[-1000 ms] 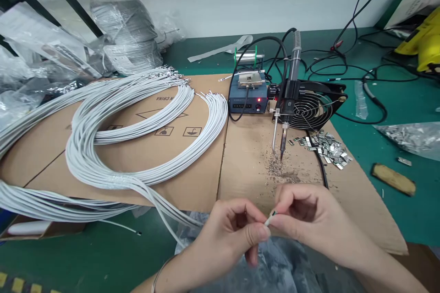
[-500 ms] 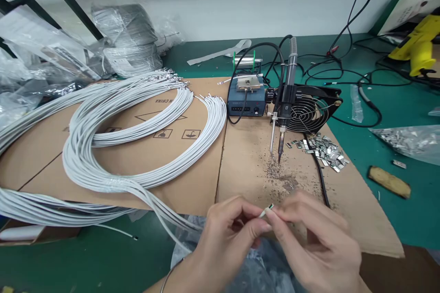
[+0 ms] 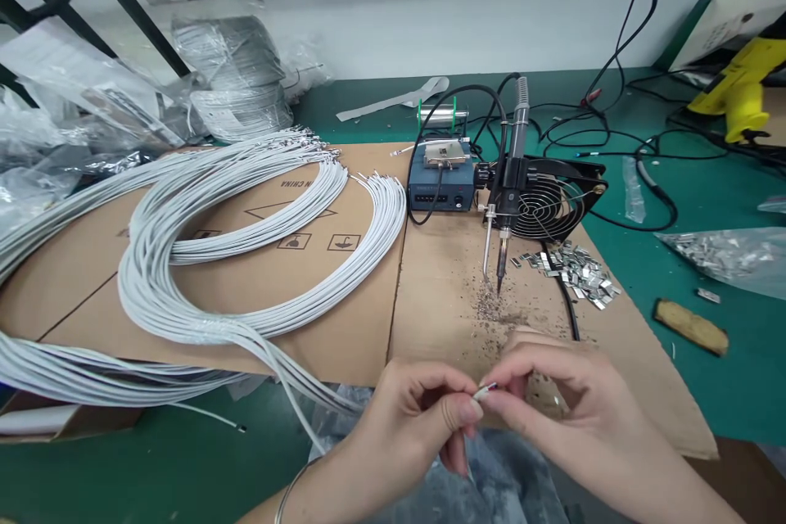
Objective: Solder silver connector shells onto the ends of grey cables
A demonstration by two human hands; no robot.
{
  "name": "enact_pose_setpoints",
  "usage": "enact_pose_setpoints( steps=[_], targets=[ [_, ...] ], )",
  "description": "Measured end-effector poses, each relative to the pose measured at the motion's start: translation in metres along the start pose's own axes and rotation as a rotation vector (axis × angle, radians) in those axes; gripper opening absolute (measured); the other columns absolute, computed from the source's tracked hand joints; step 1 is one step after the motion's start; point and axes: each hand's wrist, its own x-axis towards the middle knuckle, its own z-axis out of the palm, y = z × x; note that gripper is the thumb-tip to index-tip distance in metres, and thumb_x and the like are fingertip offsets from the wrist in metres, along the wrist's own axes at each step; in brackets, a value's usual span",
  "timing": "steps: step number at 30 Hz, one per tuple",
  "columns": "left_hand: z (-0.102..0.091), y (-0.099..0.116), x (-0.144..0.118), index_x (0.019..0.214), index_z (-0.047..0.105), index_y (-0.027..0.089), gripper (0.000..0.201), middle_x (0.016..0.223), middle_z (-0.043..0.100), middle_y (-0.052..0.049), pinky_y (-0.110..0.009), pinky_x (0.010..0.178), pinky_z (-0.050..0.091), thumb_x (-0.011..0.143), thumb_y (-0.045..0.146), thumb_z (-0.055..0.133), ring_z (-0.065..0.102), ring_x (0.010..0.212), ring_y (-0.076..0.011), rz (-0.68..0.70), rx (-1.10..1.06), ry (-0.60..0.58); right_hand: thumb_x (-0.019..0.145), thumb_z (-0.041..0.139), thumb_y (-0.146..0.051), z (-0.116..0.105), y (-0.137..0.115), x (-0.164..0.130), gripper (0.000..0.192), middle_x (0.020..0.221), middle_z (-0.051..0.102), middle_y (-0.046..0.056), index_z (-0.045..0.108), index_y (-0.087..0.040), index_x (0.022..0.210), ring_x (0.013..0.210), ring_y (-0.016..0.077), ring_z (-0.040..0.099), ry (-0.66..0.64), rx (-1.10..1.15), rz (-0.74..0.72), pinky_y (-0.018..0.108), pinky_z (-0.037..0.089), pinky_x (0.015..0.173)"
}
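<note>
White cable end, where've you got it?

Btwn both hands, low in my view, approx. by the near edge of the cardboard.

And the L hand?

Thumb + fingers pinched on the white sheath, just behind the tip.

R hand?

Also pinched, thumb + fingertips at the tip, w/ a bit of dark red showing. Exact finger contact's too small to tell.

What's nearby?

Soldering iron beyond my hands, tip down in its holder, dark specks below. Pile of metal connectors to the R of it, nr the fan. Big white cable bundle coiled on the L, one end running down behind my L forearm.
</note>
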Motion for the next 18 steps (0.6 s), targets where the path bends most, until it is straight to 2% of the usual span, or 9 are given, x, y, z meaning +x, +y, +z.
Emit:
enact_pose_setpoints(
  steps=[3,6,10,14,18],
  targets=[
    [-0.001,0.001,0.000,0.065,0.060,0.011,0.027,0.048,0.052,0.003,-0.014,0.042,0.039,0.077,0.035,0.062,0.052,0.041,-0.0059,-0.014,-0.038,-0.037,0.074,0.067,-0.018,-0.004,0.000,0.001,0.013,0.056,0.057,-0.001,0.067,-0.021,0.062,0.057,0.0135,0.053,-0.021,0.130,0.016,0.024,0.039,0.051],
    [0.002,-0.001,0.005,0.065,0.060,0.011,0.026,0.050,0.056,0.002,-0.012,0.039,0.040,0.075,0.034,0.065,0.054,0.039,-0.0049,-0.010,-0.210,-0.093,0.069,0.071,-0.015,0.004,0.008,0.000,0.013,0.054,0.052,-0.003,0.065,-0.019,0.058,0.051,0.0109,0.049,0.015,0.501,0.059,0.021,0.036,0.046],
    [0.007,-0.013,0.013,0.067,0.060,0.010,0.023,0.054,0.061,0.000,-0.011,0.035,0.042,0.074,0.032,0.067,0.057,0.037,-0.0061,0.040,-0.449,-0.164,0.070,0.072,-0.020,0.029,0.022,-0.002,0.011,0.055,0.048,-0.003,0.066,-0.022,0.062,0.051,0.0106,0.047,0.080,0.931,0.044,0.020,0.034,0.044],
    [0.011,-0.020,0.015,0.069,0.061,0.010,0.021,0.055,0.063,0.000,-0.011,0.035,0.043,0.073,0.030,0.069,0.058,0.036,-0.0065,0.058,-0.536,-0.187,0.067,0.074,-0.027,0.052,0.023,-0.002,0.009,0.052,0.046,-0.003,0.068,-0.025,0.061,0.053,0.0119,0.043,0.222,1.139,-0.004,0.022,0.037,0.051],
    [0.011,-0.012,0.012,0.069,0.062,0.011,0.024,0.054,0.063,-0.001,-0.012,0.035,0.043,0.070,0.032,0.071,0.057,0.036,-0.0067,0.047,-0.486,-0.161,0.067,0.074,-0.030,0.055,0.024,-0.002,0.010,0.051,0.045,-0.004,0.068,-0.025,0.063,0.051,0.0115,0.042,0.181,1.243,0.012,0.022,0.036,0.050]
  ],
)
